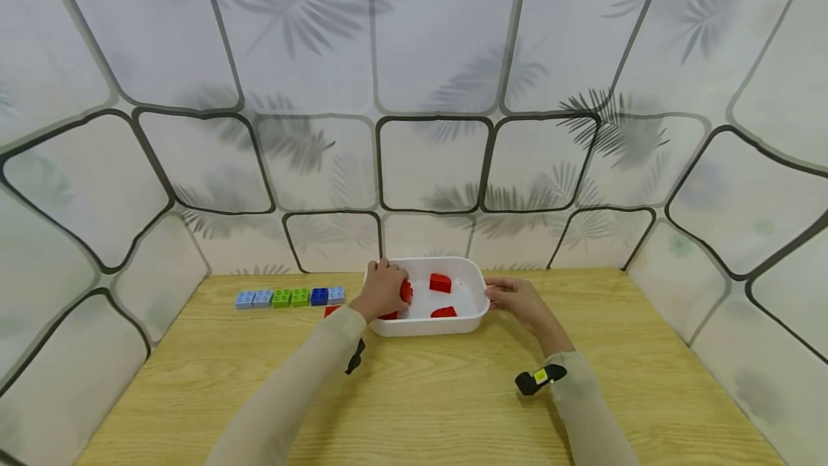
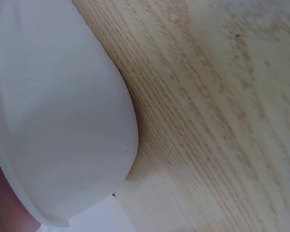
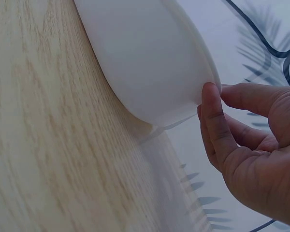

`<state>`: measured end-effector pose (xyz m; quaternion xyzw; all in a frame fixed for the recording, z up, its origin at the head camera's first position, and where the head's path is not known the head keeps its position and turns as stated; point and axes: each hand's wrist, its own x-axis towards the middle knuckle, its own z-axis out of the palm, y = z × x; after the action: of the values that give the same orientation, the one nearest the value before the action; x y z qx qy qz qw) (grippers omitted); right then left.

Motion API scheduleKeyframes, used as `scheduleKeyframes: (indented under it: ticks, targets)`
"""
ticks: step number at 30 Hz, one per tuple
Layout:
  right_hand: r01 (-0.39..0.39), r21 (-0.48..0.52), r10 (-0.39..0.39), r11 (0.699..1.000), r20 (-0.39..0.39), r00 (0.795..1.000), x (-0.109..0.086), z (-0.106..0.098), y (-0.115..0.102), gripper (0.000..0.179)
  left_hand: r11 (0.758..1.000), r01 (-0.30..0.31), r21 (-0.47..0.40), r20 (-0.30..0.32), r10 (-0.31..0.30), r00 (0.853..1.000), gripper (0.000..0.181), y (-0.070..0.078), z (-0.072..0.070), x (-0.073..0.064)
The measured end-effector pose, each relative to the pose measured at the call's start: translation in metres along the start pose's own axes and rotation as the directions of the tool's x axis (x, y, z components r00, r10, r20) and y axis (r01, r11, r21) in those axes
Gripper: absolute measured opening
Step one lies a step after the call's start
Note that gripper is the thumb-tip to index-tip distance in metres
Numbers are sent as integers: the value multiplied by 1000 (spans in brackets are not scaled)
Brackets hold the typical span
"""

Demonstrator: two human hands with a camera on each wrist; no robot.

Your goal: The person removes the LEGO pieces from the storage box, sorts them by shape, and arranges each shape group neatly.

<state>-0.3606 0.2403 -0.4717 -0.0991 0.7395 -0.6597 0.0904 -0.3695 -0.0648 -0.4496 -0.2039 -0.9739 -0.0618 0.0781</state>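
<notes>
A white plastic tray (image 1: 466,322) stands on the table with several red toy building bricks inside, one brick (image 1: 440,282) towards the back and another (image 1: 443,312) near the front wall. My left hand (image 1: 384,289) reaches over the tray's left end, fingers bent down round a red brick (image 1: 406,291) with studs showing. More red shows under that hand. At the right end, my right hand (image 1: 517,300) pinches the rim between thumb and fingers (image 3: 213,113). The left wrist view mostly shows the tray's outer wall (image 2: 67,106), with part of the hand behind the rim.
Left of the tray runs a row of light blue bricks (image 1: 254,299), green bricks (image 1: 291,298), a dark blue brick (image 1: 320,296) and another light blue brick (image 1: 336,295). A red brick (image 1: 332,311) lies by the left sleeve. Patterned cloth walls (image 1: 433,164) enclose the wooden table (image 1: 427,394).
</notes>
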Motion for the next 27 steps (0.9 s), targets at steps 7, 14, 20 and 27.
scheduleKeyframes:
  ticks: [7,14,20,27]
  targets:
    - [-20,-9,20,1000,-13,1000,0,0,0,45,995,-26,-99,-30,23,999,43,-4,-3,-6]
    - [-22,-12,22,1000,-13,1000,1,0,0,45,980,-12,-200,-58,0,998,46,-11,-13,-13]
    - [-5,8,5,1000,3,1000,0,-1,0,48,965,-17,-260,-94,-8,996,50,-22,-22,-22]
    - [-9,1,9,1000,10,1000,-1,-1,-1,48,947,-14,-319,-136,-31,990,54,-38,-37,-35]
